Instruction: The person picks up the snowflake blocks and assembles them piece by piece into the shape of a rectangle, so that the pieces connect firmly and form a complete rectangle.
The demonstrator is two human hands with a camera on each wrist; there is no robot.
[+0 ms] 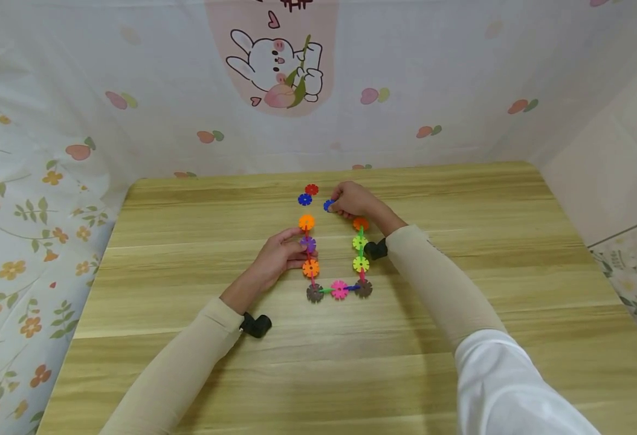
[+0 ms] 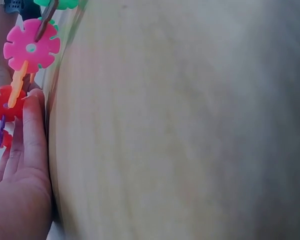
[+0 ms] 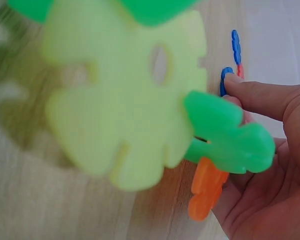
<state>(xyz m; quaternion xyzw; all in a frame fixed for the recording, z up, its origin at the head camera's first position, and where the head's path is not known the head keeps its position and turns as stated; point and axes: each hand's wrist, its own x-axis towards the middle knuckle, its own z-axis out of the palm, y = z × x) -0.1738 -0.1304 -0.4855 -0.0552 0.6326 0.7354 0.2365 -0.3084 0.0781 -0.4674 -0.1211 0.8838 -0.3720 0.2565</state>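
Observation:
Notched plastic snowflake discs are slotted together into a U-shaped chain, with pink (image 1: 339,290) and brown discs along its near side. My left hand (image 1: 281,258) holds the chain's left arm, thumb on a purple disc (image 1: 308,244) and fingers behind. An orange disc (image 1: 306,222) tops that arm. In the left wrist view, the fingers lie behind a red disc (image 2: 8,103). My right hand (image 1: 354,200) pinches a loose blue disc (image 1: 329,206) between thumb and fingers, just beyond the right arm's orange end disc (image 1: 360,223). A yellow-green disc (image 3: 125,100) looms large in the right wrist view.
A red disc (image 1: 312,189) and another blue disc (image 1: 304,199) lie side by side at the back of the wooden table (image 1: 188,241). A white printed cloth (image 1: 405,72) hangs behind the table's far edge. Flowered cloth (image 1: 14,241) covers the left side.

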